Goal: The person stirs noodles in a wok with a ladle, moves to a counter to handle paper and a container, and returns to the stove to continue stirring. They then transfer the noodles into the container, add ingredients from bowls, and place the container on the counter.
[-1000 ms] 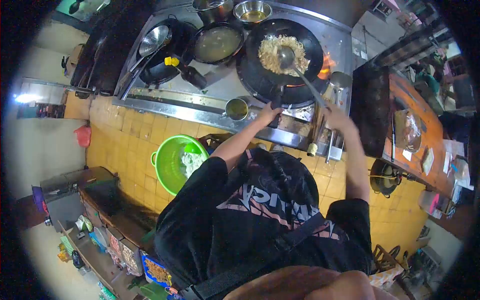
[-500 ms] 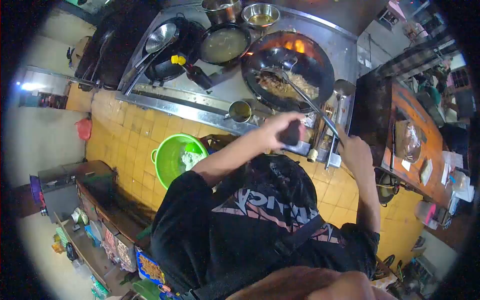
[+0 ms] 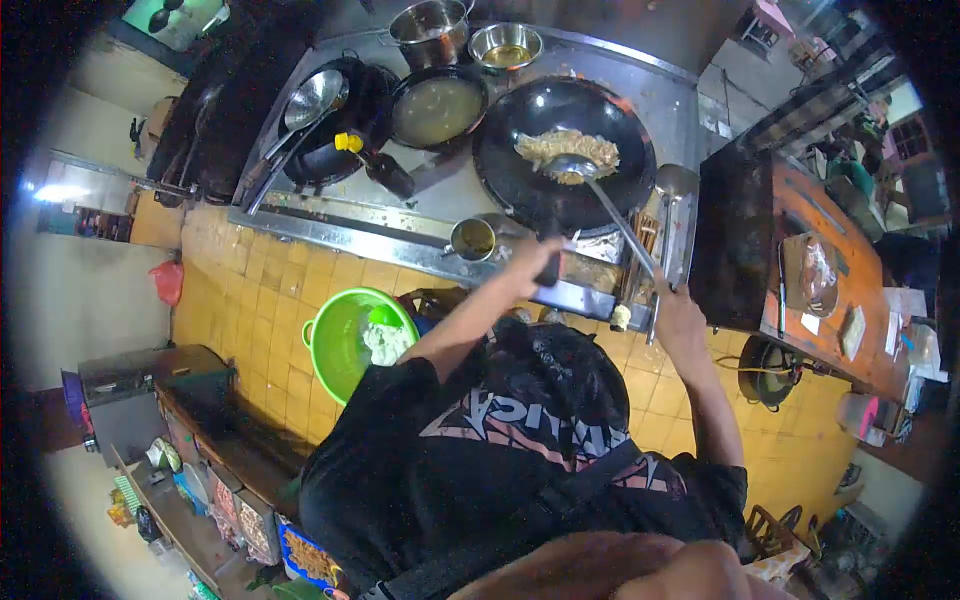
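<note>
My right hand point(image 3: 681, 328) is wrapped round the long handle of a metal ladle point(image 3: 573, 167). The ladle's bowl rests against light brown, shredded-looking food point(image 3: 548, 148) inside a large black wok point(image 3: 510, 190). My left hand point(image 3: 532, 264) is closed at the wok's near edge on a dark, cloth-like piece point(image 3: 549, 270); whether a wok handle lies under it is hidden. Left of this hand stands a metal mug point(image 3: 472, 240) with liquid in it.
A second pan point(image 3: 438, 108) holds cloudy liquid, beside a steel pot point(image 3: 430, 35) and a bowl point(image 3: 506, 46). A yellow-capped dark bottle point(image 3: 385, 172) lies near another ladle point(image 3: 314, 98). A green basin point(image 3: 345, 375) is at my left. An orange table point(image 3: 835, 250) stands right.
The flames behind the wok no longer show. The food has shifted and gathered toward the wok's far side. My left hand has moved slightly left; my right hand is lower with the ladle.
</note>
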{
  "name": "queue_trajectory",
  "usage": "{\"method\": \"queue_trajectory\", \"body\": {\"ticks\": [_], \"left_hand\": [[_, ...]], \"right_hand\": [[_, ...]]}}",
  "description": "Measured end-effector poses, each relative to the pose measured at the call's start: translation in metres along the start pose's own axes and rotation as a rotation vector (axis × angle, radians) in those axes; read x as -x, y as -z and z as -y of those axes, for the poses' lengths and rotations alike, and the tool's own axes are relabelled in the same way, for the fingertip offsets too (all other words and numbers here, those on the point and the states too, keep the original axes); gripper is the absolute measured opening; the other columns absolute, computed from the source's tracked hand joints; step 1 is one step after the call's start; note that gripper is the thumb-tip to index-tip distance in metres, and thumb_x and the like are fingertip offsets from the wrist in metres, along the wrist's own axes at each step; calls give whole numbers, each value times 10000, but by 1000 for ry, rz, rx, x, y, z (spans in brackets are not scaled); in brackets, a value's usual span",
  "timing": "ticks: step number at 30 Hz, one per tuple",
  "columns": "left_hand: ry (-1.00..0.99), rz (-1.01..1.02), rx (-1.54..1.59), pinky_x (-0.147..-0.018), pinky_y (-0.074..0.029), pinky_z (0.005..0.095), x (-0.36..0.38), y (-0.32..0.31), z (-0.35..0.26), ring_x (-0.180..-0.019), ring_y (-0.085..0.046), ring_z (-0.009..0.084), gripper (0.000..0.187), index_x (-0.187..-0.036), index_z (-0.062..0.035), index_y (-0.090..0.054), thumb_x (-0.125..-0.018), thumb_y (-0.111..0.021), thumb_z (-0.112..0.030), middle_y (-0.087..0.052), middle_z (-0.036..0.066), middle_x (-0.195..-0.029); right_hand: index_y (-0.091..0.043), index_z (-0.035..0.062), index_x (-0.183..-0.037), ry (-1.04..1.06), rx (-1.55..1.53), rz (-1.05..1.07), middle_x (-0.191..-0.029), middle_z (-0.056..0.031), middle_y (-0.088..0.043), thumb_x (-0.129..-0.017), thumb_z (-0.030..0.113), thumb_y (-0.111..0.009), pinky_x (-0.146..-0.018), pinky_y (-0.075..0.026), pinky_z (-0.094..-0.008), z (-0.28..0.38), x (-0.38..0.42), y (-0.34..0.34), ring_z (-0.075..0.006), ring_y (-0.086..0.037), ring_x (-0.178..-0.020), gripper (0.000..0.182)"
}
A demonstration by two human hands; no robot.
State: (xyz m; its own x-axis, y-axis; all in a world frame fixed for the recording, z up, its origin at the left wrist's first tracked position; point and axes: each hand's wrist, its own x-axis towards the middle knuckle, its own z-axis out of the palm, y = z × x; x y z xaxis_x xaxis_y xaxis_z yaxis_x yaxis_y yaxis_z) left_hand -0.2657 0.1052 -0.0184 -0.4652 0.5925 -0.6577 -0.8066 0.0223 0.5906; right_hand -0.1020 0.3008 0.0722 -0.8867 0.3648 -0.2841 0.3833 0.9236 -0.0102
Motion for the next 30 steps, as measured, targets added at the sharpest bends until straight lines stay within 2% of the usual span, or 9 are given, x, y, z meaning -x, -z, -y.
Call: {"method": "queue_trajectory", "body": {"ticks": [4, 7, 8, 14, 17, 20, 24, 26, 30], "left_hand": [[108, 77, -87, -459, -456, 326, 80, -33, 7, -489, -555, 183, 179, -770, -40, -538, -856, -585, -190, -566, 59, -619], [102, 145, -59, -465, -468, 336, 25, -1, 20, -494, -557, 183, 176, -856, -23, -511, -850, -598, -176, -572, 76, -658], [-156, 14, -261, -467, -473, 318, 0, 4, 22, -495, -549, 165, 210, -937, -23, -472, -847, -607, -157, -562, 70, -654], [-216, 13, -197, -441, -473, 307, -87, 48, 18, -500, -541, 150, 190, -988, -68, -428, -875, -575, -107, -549, 50, -663], [-223, 55, -179, -440, -489, 332, -106, 57, 24, -496, -548, 154, 170, -898, -51, -502, -837, -629, -146, -547, 45, -630], [-161, 111, -158, -459, -497, 336, -105, 50, 16, -494, -553, 159, 172, -782, -42, -567, -810, -662, -184, -567, 59, -633], [-97, -326, -105, -466, -470, 340, -102, 9, 31, -518, -552, 178, 193, -921, 7, -606, -843, -624, -169, -566, 65, -635], [170, 161, 657, -509, -475, 324, 19, -55, -32, -538, -531, 177, 168, -840, -35, -540, -871, -601, -189, -551, 64, -660], [298, 219, 320, -540, -471, 287, 49, -41, -50, -582, -522, 150, 161, -827, -67, -497, -882, -591, -186, -523, 30, -683]], "right_hand": [[-430, 166, -1339, 84, -211, -109, -892, -184, -628, -868, 119, -499, -735, -506, -442, -44, -17, 23, -403, -623, -813, 478], [-508, 106, -1239, 87, -530, -55, -852, -217, -623, -883, 162, -509, -757, -480, -465, -50, -45, -1, -417, -599, -855, 361], [-523, 94, -1213, 67, -638, -38, -859, -229, -621, -891, 174, -503, -756, -476, -471, -44, -57, -17, -416, -593, -863, 332], [-533, 68, -1187, 72, -330, -38, -881, -273, -615, -922, 266, -452, -742, -476, -495, -7, -135, -52, -416, -606, -851, 340], [-490, 53, -1220, 41, -389, 347, -926, -289, -607, -930, 282, -424, -772, -453, -542, -32, -141, 16, -441, -590, -897, 376], [-518, 41, -1139, 42, -134, -14, -1010, -271, -604, -938, 329, -391, -907, -415, -505, 6, -157, -29, -411, -565, -1013, 374], [-438, 96, -1290, 150, -350, 72, -956, -280, -614, -924, 301, -436, -841, -448, -521, 5, -117, -22, -433, -581, -950, 419], [-409, 140, -1332, 101, -104, 117, -881, -256, -625, -901, 243, -480, -725, -496, -502, 4, -59, 63, -436, -611, -828, 449], [-412, 208, -1337, 191, 131, -17, -719, -206, -601, -851, 152, -498, -613, -508, -489, -3, -14, 62, -389, -622, -678, 497]]}}
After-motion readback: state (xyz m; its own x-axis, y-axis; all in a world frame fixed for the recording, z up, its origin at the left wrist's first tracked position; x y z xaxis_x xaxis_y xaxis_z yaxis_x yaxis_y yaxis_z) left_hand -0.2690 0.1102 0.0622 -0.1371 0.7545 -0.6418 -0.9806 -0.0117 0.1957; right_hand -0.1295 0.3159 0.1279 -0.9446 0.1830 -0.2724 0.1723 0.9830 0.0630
